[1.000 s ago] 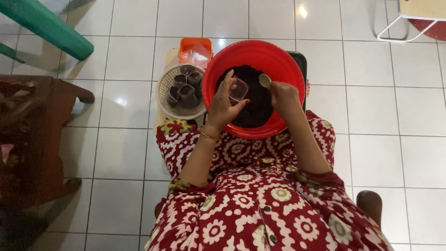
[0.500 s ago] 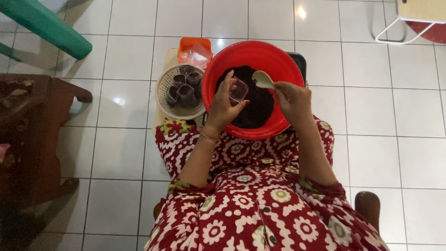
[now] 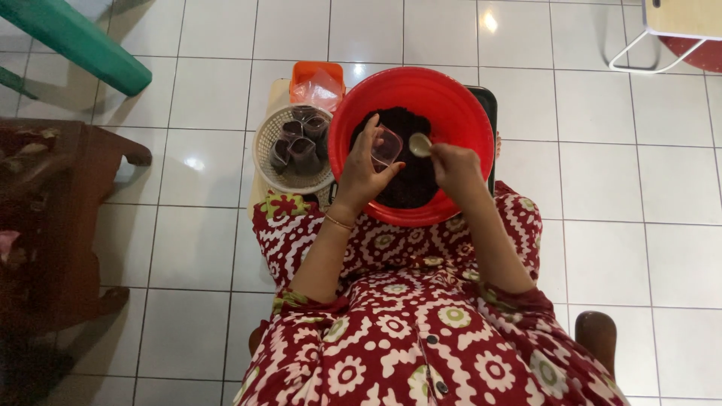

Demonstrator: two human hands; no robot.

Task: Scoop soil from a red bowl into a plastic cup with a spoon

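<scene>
1. The left hand (image 3: 361, 169) holds a small clear plastic cup (image 3: 385, 146) over the wide round red plastic basin (image 3: 451, 98), its grip pinched around the cup's side with fingers on one wall and thumb below. The cup is tilted, mouth toward the spoon.
2. The right hand (image 3: 455, 165) has its grip pressed together on the handle of a pale spoon (image 3: 420, 144), whose bowl sits just beside the cup's rim, above the dark crumbly filling (image 3: 410, 184) in the basin.
3. To do this well, I judge the cup should stay over the basin so that spills fall back into the dark mass, and the spoon bowl should meet the rim before it tips.
4. A gentler tilt of the cup would likely help it take a fuller load; the thin wall looks easy to squash, so a light pinch suits it.
5. Left of the basin, a white woven round basket (image 3: 271, 162) holds several cups already dark with filling; behind it lies an orange container with clear plastic (image 3: 318, 83).
6. Basin and basket rest on a low support at the person's knees; a black tray edge (image 3: 487, 101) shows behind the basin.
7. The floor is glossy white tile (image 3: 617, 225). A dark wooden chair (image 3: 68, 225) stands at left, a green bar (image 3: 75, 37) crosses the upper left, and a white metal frame (image 3: 639, 64) sits at upper right.
</scene>
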